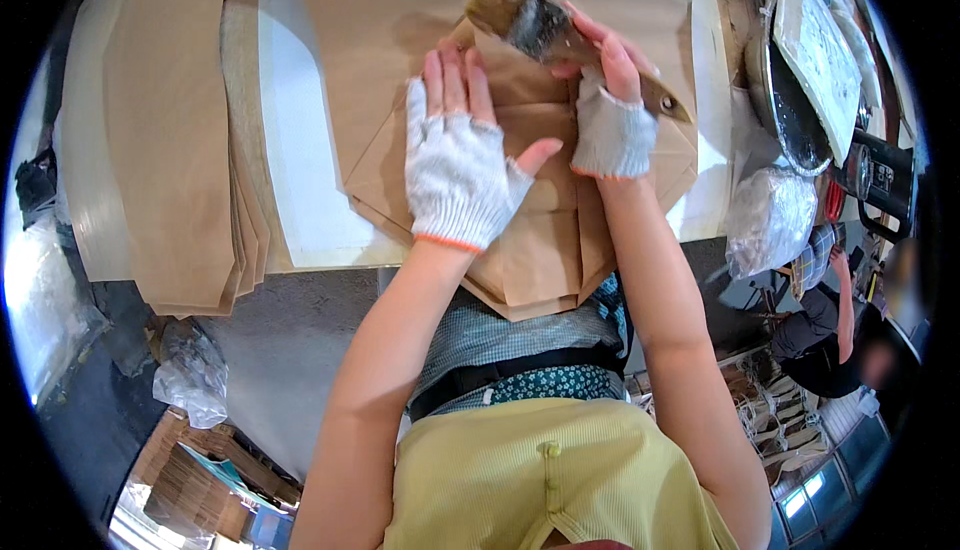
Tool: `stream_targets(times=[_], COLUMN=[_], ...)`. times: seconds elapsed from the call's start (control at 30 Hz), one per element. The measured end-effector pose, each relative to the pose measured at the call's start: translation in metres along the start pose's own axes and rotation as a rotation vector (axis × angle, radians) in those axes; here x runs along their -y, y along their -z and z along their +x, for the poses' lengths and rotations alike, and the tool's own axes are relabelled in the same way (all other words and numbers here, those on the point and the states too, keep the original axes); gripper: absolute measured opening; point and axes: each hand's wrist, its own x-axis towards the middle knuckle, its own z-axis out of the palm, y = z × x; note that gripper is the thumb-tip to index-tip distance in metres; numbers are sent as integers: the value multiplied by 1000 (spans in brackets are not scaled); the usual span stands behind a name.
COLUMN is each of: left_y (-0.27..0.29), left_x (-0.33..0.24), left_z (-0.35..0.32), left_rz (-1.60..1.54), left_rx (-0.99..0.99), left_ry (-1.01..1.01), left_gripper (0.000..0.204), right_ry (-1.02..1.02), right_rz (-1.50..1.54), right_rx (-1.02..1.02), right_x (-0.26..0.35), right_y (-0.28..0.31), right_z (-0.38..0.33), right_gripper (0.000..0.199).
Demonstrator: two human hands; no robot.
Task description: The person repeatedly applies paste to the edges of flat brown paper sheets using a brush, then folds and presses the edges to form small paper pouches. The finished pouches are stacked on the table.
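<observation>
A brown paper bag (540,240) lies in front of me, its folded end spread out and hanging over the table's near edge. My left hand (458,150), in a white fingerless glove, rests flat on the paper with its thumb out to the side. In my right hand (612,110), gloved the same way, is a wide paste brush (530,22). Its bristles, coated with something whitish, point up and left above the paper, and the handle end sticks out past my wrist on the right. The fingers under the handle are partly hidden.
Stacked brown paper bags (170,140) lie on the table at the left. At the right stand a round metal pan (790,100) with a white board (818,35) across it, a clear plastic bag (768,220) and a black jug (885,185). Another person (830,330) is farther off at right.
</observation>
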Motion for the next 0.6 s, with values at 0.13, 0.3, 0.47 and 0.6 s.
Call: stream_targets(times=[0.13,0.3,0.47,0.6], left_y=[0,7,30,21], left_x=[1,-30,33,42], left_z=[2,-42,-32,-17], left_rz=[-153,-516,-156,-38], left_rx=[-94,-55,-64,-23], left_ry=[16,53,-24,-153], left_gripper=[89,83,76,71], right_ry=[-95,-32,-311,161], right_rz=[11,3,-255,-770], right_rx=[-55,-50,312,973], right_x=[14,9,79,100], right_y=[-8,18,32,73], right_z=[-17,-65,-50,-54], right_gripper=[45,46,44,28])
